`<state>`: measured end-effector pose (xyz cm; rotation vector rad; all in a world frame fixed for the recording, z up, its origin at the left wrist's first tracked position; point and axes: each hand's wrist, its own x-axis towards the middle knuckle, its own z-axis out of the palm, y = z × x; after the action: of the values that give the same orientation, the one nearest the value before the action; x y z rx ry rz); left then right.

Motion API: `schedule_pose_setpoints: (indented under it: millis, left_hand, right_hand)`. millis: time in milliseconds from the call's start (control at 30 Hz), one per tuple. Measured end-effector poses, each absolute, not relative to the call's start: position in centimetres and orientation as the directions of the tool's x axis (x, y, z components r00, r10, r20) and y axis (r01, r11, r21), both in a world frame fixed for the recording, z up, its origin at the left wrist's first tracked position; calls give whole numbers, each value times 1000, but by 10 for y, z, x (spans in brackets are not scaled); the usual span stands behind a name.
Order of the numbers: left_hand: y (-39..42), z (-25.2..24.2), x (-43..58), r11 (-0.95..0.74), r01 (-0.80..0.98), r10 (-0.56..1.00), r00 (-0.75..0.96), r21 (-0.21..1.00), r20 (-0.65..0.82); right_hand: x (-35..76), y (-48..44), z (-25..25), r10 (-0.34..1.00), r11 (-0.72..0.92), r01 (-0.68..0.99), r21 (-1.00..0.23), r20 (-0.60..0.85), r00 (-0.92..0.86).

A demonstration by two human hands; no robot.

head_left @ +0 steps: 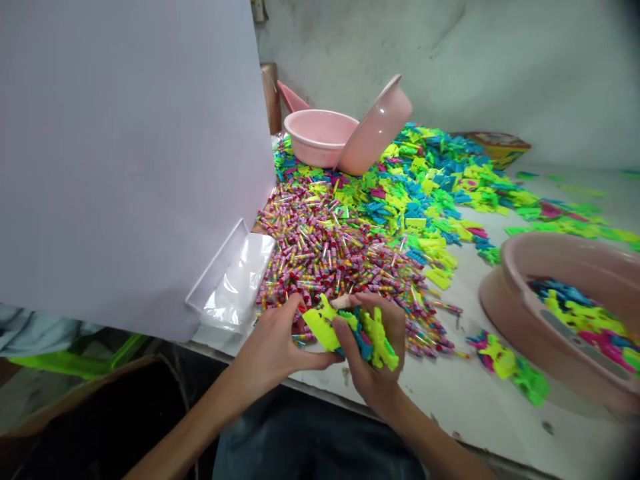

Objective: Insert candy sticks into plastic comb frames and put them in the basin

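Observation:
Both of my hands meet low in the middle, above the table's front edge. My right hand (pixel 375 347) is closed round a small bunch of flat plastic figures (pixel 381 340), yellow-green and blue. My left hand (pixel 280 343) curls at the left side of a yellow plastic piece (pixel 323 327) in that bunch, thumb below and fingers partly hidden behind. A red tip shows beside its index finger; I cannot tell what it belongs to. Just beyond the hands spreads a heap of small pink-striped tubes (pixel 325 247) with red ends.
Plastic figures (pixel 430 180) in green, yellow, blue and pink pile up behind. Two pink basins (pixel 320 120) rest there, one tilted; another pink basin (pixel 505 293) with figures stands right. Clear plastic bags (pixel 240 280) lie left, beside a tall pale panel (pixel 130 160).

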<state>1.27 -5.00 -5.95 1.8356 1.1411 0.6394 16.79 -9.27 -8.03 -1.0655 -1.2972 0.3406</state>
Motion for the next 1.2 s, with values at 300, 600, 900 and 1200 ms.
schedule_pose_setpoints:
  millis: [300,600,900,1200]
  left_hand:
    - [-55,-59,8,-271,490,883,469,828,11]
    - [-54,-65,-3,-388,548,820,573,741,6]
    - [-61,-82,-3,-349,670,799,578,655,-165]
    - [-60,-87,-3,-280,675,866,484,682,-123]
  right_hand:
    - [167,-93,-85,696,585,363,-726,678,235]
    - [165,-107,-104,739,612,275,-741,660,135]
    - [153,-118,-115,749,588,258,-766,637,182]
    - [147,-112,-118,746,427,331,-841,535,395]
